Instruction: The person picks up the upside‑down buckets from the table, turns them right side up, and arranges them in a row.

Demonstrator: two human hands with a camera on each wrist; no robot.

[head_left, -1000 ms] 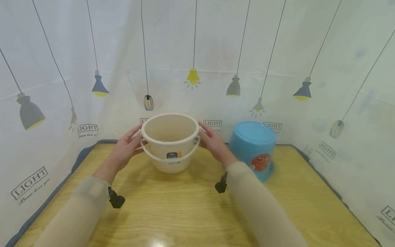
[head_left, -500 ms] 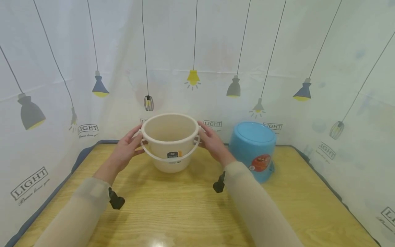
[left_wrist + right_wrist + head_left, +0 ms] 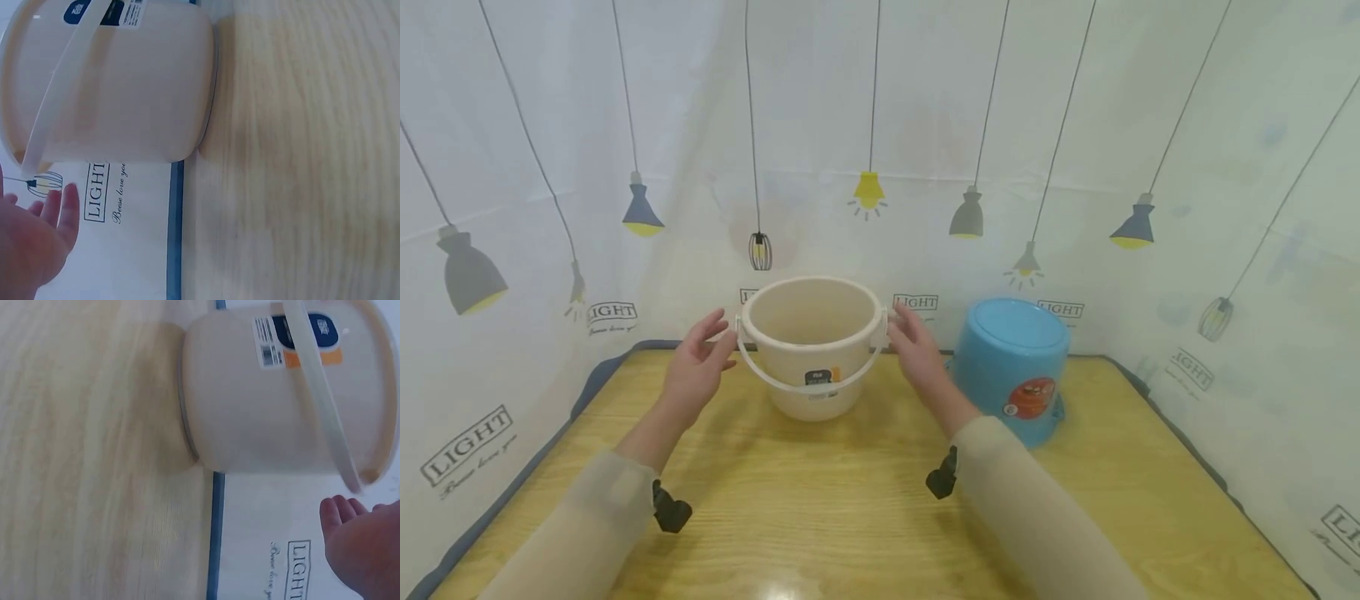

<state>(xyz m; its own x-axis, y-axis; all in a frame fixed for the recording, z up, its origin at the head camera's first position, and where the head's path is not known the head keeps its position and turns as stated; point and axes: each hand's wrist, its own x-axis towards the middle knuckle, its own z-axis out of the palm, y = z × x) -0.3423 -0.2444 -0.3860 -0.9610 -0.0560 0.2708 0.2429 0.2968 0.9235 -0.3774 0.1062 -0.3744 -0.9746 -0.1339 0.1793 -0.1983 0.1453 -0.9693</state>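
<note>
A cream bucket [image 3: 808, 400] stands upright on the wooden table, its handle [image 3: 812, 387] hanging down across the front. Just left of its rim is my left hand [image 3: 694, 371], fingers loosely bent and holding nothing. On the opposite side my right hand [image 3: 917, 350] is held beside the rim, also relaxed. In the left wrist view a gap shows between my left hand [image 3: 37, 240] and the bucket [image 3: 131, 87]. The right wrist view has my right hand [image 3: 365, 540] close below the handle's end, with the bucket [image 3: 250, 419] resting on its base.
An upside-down blue bucket [image 3: 1018, 323] with a red sticker stands right of the cream one, near my right forearm. White cloth [image 3: 820, 100] printed with lamps surrounds the table [image 3: 805, 508] at the back and sides. Each sleeve carries a small black device at the wrist.
Both hands have let go of the cream bucket's sides and drawn outward, left hand to the left, right hand slightly to the right. Both buckets stay in place.
</note>
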